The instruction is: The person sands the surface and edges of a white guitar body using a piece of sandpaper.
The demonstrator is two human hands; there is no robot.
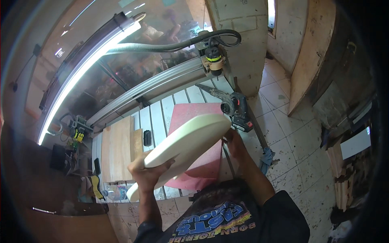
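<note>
A pale cream, smooth board-like piece (190, 139) with rounded ends is held up at a tilt over the bench; its exact kind I cannot tell. Near its lower left end, my left hand (150, 169) is wrapped round the edge, thumb lying along the face. My right hand (232, 141) grips the upper right end, its fingers partly hidden behind the piece. Beneath it a pink sheet (192, 110) lies on the white slatted bench (156, 115). Just beyond my right hand rests a black cordless blower (233, 106), its nozzle pointing away to the left.
Flat wooden boards (116, 150), a small black brush-like object (147, 138) and a clear plastic bottle (116, 192) occupy the bench's left part. A spindle machine (214, 60) on a metal rail (150, 89) stands at the back. A lit tube lamp (83, 79) hangs upper left.
</note>
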